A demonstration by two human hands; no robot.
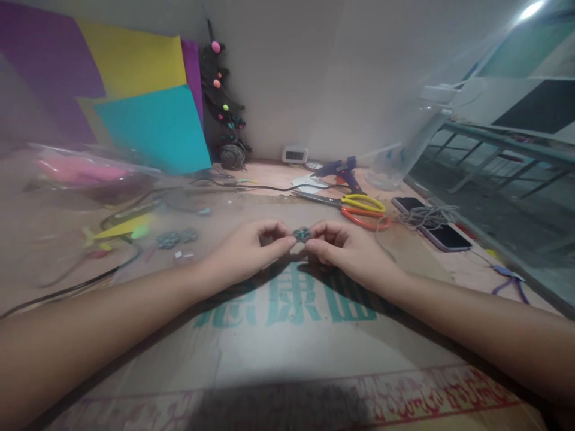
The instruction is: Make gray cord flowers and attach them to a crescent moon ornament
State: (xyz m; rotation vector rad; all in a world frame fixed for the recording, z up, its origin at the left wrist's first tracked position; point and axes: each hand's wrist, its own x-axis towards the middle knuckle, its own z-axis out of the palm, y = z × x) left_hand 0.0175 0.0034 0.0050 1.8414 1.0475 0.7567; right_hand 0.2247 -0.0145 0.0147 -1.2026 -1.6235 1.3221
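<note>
Between my two hands is a small dark green, flower-like piece (302, 234), held just above the printed cardboard (251, 353). My left hand (265, 242) pinches its left edge between thumb and fingertips. From the other side, my right hand (336, 242) grips the right edge in the same way. The exact make of the piece is too small to tell. Similar grey-green flower-like pieces (169, 240) lie on the cardboard to the left, beside tiny white scraps (178, 254).
Scissors (363, 203) with yellow and orange handles lie beyond my right hand, near a glue gun (339, 170). Phones (444, 237) and a coiled cable (433, 215) sit at the right edge. Behind are a small clock (294, 155), a clear jug (404, 140) and coloured sheets (153, 129).
</note>
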